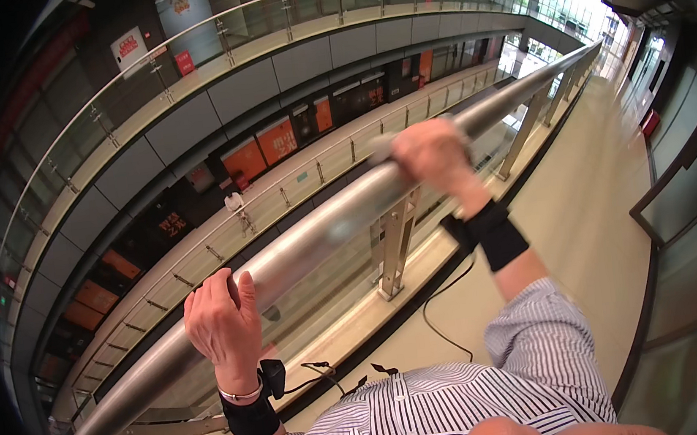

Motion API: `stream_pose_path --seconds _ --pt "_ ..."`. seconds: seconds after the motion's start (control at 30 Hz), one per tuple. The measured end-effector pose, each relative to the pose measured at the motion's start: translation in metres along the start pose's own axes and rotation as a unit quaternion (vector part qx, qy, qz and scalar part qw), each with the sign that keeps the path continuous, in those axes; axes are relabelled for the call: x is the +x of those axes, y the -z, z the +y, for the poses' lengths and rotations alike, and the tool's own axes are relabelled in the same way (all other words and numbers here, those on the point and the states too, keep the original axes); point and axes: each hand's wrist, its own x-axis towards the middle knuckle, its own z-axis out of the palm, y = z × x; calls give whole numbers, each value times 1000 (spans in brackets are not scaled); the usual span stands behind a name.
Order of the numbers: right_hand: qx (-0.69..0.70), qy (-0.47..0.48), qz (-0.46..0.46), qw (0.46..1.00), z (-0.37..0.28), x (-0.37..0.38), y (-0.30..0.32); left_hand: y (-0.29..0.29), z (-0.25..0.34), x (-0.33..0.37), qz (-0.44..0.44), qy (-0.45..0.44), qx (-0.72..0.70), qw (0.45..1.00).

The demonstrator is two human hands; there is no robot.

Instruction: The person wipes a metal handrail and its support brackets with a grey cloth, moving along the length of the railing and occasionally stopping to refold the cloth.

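A thick brushed-metal handrail runs slantwise from the lower left to the far upper right. My left hand is closed over its near left part, fingers bent across the top and thumb lying alongside them. Farther along the rail, my right hand is closed and smeared by motion. Beneath and around its fingers shows a greyish cloth, pressed against the top of the rail; its shape is blurred. Black bands wrap both my wrists, and a thin bracelet circles the left one.
Metal posts and glass panels stand under the rail on a pale ledge. A black cable hangs between my arms. Beyond the rail lie lower and opposite walkways, with a person below. Glass doors line the corridor's right side.
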Motion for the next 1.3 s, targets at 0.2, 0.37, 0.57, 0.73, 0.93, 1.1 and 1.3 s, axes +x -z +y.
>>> stream_pose_path --seconds 0.2,0.37,0.57,0.73,0.93,1.1,1.3 --pt "-128 -93 -57 986 121 -14 -29 -10 14 6 54 -49 -36 997" --pt "165 152 141 964 -76 18 -19 -10 0 -1 99 -51 -13 994" --pt "192 51 114 973 -48 8 -8 -7 -5 -3 64 -50 -8 997" --pt "29 -211 205 955 172 -44 -44 -11 8 1 77 -59 -34 995" --pt "69 -85 192 975 55 -21 -35 -15 0 1 99 -54 -6 994" --pt "180 -21 272 945 -95 -22 -14 -12 -2 -1 74 -30 5 997" --pt "119 -129 358 917 30 -25 -48 -10 -5 -4 64 -18 23 997"
